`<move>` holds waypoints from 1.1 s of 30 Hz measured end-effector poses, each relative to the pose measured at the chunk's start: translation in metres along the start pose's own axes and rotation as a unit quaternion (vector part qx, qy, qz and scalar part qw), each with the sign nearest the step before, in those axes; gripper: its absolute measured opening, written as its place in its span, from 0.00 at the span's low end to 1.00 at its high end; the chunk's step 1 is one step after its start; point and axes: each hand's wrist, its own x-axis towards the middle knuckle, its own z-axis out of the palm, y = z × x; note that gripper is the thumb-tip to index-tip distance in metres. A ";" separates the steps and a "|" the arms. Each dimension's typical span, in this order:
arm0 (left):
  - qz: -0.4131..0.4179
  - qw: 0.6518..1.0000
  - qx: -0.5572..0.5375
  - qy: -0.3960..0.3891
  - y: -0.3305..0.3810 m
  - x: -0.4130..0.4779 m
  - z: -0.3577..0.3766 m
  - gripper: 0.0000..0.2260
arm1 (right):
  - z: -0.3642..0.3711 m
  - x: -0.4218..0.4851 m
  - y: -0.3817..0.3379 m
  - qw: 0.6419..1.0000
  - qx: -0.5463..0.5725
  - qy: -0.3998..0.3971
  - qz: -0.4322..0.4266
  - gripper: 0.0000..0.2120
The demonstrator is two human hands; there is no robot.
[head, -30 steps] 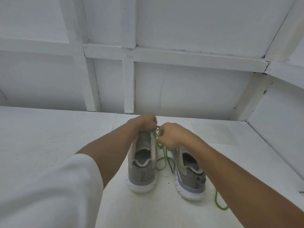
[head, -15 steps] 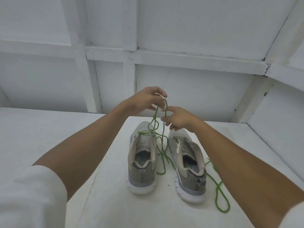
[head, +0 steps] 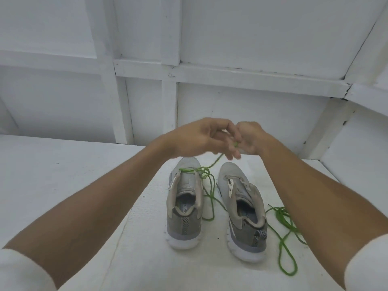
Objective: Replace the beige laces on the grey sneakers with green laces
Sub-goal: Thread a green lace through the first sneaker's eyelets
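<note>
Two grey sneakers stand heels toward me on the white table (head: 73,185). The left sneaker (head: 184,206) has a green lace (head: 212,164) threaded across its lowest eyelets; the right sneaker (head: 241,211) shows no lace. The lace runs up and to the right from the left sneaker into my hands, and its slack loops down between the sneakers. My left hand (head: 201,139) and right hand (head: 252,139) meet above the toes. The right hand's curled fingers grip the lace. The left hand is blurred and its fingertips pinch the lace beside the right hand.
A second green lace (head: 283,227) lies in loose loops on the table to the right of the right sneaker, partly under my right forearm. White panelled walls (head: 252,112) close in the table at the back and on the right.
My hands rose from the left sneaker's eyelets, drawing the green lace up. They have since come together and shifted right, so the lace slants toward the right.
</note>
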 end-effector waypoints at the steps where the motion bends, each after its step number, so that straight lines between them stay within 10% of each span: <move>1: -0.010 1.000 -0.003 -0.019 -0.002 -0.002 0.006 0.09 | -0.001 0.001 -0.005 1.000 0.021 0.011 -0.001 0.09; 16: -0.131 0.969 0.179 -0.109 -0.039 -0.023 0.046 0.08 | -0.016 0.013 -0.029 0.998 0.007 0.042 -0.037 0.09; 23: -0.220 0.935 0.230 0.155 -0.083 -0.021 -0.020 0.05 | 0.012 -0.001 -0.011 0.989 -0.106 -0.027 -0.103 0.07; 33: -0.400 0.882 0.111 0.225 -0.140 -0.024 -0.017 0.18 | 0.076 -0.013 0.051 0.955 -0.250 -0.092 -0.135 0.07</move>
